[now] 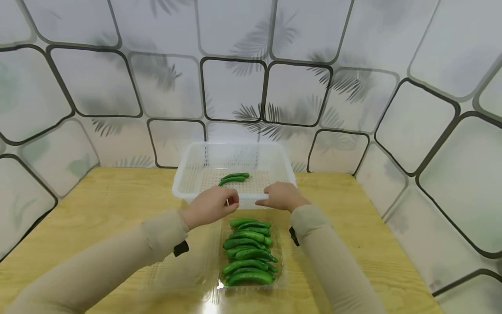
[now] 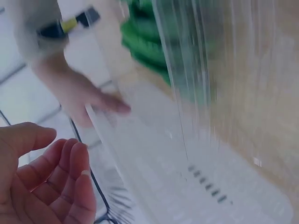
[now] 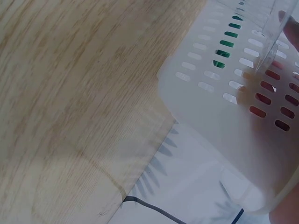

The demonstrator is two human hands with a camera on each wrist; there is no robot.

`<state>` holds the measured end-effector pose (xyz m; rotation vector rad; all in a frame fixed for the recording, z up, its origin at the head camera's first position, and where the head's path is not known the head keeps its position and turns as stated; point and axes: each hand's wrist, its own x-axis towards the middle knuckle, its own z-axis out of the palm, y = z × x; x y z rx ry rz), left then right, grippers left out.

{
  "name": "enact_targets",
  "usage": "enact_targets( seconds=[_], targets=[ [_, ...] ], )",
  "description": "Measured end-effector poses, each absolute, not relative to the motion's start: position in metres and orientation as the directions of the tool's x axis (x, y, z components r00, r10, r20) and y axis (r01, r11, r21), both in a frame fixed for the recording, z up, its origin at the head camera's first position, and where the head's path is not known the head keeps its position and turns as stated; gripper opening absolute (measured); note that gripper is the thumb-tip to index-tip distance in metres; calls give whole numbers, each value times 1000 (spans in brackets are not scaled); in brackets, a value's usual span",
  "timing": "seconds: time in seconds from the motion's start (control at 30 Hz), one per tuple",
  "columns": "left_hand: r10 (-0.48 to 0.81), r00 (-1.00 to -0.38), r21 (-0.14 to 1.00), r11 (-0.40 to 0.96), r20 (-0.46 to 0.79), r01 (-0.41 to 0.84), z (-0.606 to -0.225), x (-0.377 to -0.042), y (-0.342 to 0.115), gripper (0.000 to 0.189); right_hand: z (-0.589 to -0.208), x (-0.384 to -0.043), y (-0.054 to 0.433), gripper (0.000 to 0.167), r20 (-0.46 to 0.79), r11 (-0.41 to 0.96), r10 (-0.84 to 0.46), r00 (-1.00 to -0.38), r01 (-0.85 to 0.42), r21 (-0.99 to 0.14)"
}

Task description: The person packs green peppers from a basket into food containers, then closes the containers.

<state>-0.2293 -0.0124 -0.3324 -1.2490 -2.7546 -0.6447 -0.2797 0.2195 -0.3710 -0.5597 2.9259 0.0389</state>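
Observation:
A white perforated plastic basket (image 1: 182,183) stands at the back of the table, with two green peppers (image 1: 235,178) on its floor. My right hand (image 1: 283,195) grips its front rim near the right corner. Through the slots of the basket wall (image 3: 219,130), fingers show in the right wrist view. My left hand (image 1: 211,205) hovers by the basket's front left, fingers loosely curled and nothing in them; its palm (image 2: 42,191) shows in the left wrist view. Between my forearms, a clear plastic box (image 1: 279,279) holds several green peppers (image 1: 247,255) lying crosswise in a stack.
The box's clear lid (image 1: 184,266) lies folded out to the left on the wooden table (image 1: 102,218). Patterned wall covering (image 1: 235,87) rises right behind the basket and along both sides. Dark bands (image 1: 181,248) circle both wrists.

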Motion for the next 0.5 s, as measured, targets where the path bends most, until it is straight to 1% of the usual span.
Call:
enact_targets(
  seconds=[0.1,0.2,0.33,0.5],
  targets=[
    [657,-719,363,628,226,689,-331,-246,-12,10,-373,-279,220,46,-157,933,-355,-922,-359,-7],
    [618,-751,385,650,233,655,-327,-260,-11,10,-374,-279,222,46,-155,936,-350,-924,-353,-9],
    [586,-775,407,665,236,627,-319,-275,-9,10,-375,-278,224,47,-153,935,-352,-923,-355,-10],
    [561,-792,382,695,242,609,-308,-290,-3,13,-374,-277,223,48,-133,929,-369,-920,-369,-25]
  ],
)
